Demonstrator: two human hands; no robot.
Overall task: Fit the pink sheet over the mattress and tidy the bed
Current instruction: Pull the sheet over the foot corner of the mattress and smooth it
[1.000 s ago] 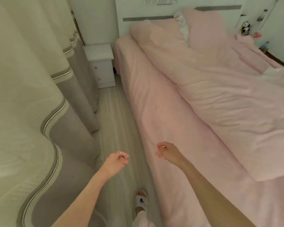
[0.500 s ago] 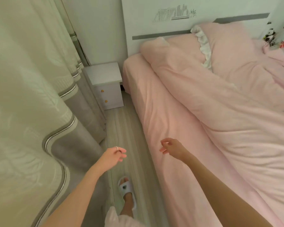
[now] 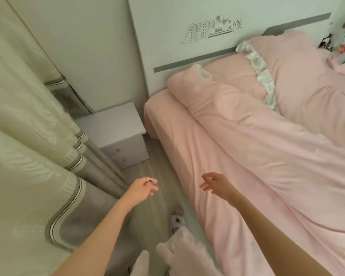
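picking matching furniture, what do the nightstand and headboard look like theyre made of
Nightstand: looks like white-painted or laminated board, smooth matte top, small brass-coloured round knobs on the drawers. Headboard: seems the same smooth white panel, with a grey inlaid stripe and a cut or engraved skyline motif. Solid wood or composite cannot be told.

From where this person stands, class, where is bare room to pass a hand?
Bare sheet runs between the mattress edge and the rolled duvet. The floor strip between curtain and bed is narrow. The nightstand top is bare. Pillows crowd the headboard.

head-worn wide-angle view, looking forward and down, near the bed (image 3: 217, 156) side, facing the headboard (image 3: 187, 46)
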